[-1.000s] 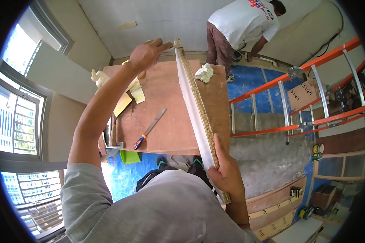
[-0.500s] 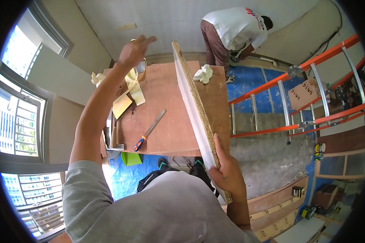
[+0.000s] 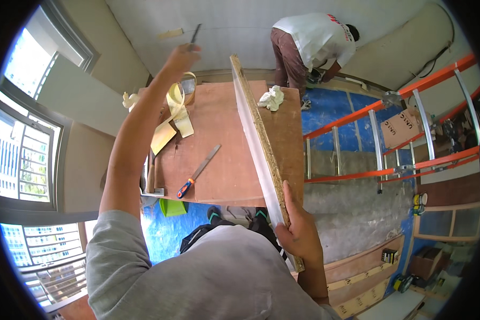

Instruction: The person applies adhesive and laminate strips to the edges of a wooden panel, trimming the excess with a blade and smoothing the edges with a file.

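Your right hand (image 3: 300,232) clamps the near end of the board (image 3: 258,133), thumb on the white face, index finger along the raw edge. Your left hand (image 3: 180,60) is up past the table, blurred, fingers closed round a thin dark tool (image 3: 196,33). Board stands on edge, slanting across the right part of the table (image 3: 218,184), near end overhanging toward you. Looks like chipboard: stiff, probably fairly heavy, white face likely slick, raw edge and corners likely to crumble. Best held across its thickness, near the ends. File (image 3: 200,170) lies left of it, rag (image 3: 271,98) to the right. Containers: green bin (image 3: 173,207) below the table, carton (image 3: 399,128) behind the ladder (image 3: 375,136), cans (image 3: 420,199) far right. Can't tell what's in any.
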Tool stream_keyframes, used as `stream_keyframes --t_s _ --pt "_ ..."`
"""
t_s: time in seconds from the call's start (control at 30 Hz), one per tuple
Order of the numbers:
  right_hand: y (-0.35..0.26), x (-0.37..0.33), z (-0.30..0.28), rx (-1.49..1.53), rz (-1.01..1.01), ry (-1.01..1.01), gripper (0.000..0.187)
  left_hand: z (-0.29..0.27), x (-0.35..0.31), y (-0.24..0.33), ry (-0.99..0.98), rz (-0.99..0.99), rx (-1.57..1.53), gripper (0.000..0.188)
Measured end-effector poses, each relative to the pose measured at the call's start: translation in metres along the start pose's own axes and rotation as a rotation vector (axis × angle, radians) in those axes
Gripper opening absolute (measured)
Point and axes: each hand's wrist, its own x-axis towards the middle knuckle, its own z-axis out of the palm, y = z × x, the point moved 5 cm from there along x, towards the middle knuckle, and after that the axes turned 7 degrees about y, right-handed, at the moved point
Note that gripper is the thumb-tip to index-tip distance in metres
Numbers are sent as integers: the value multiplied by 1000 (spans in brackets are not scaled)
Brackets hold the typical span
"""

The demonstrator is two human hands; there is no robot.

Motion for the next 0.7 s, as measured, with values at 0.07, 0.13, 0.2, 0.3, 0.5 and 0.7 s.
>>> stream_keyframes --t_s 0.07,0.13,0.2,0.3,0.5,0.7 --pt "1 0 1 -7 -13 5 91 40 -24 51 -223 -177 -331 45" --pt "-1 0 0 7 60 -17 91 63 -29 80 -286 -147 -235 40" --pt "-2 0 1 -23 -3 -2 91 81 -32 90 -314 -105 -147 35" --pt "-2 0 1 -37 -38 9 91 90 -26 90 -320 -78 -105 28" --pt "-2 -2 3 -38 -14 -8 94 81 3 69 -156 -333 -283 24" --pt "-3 -1 1 -32 -37 20 89 79 -7 83 -157 -248 -189 24"
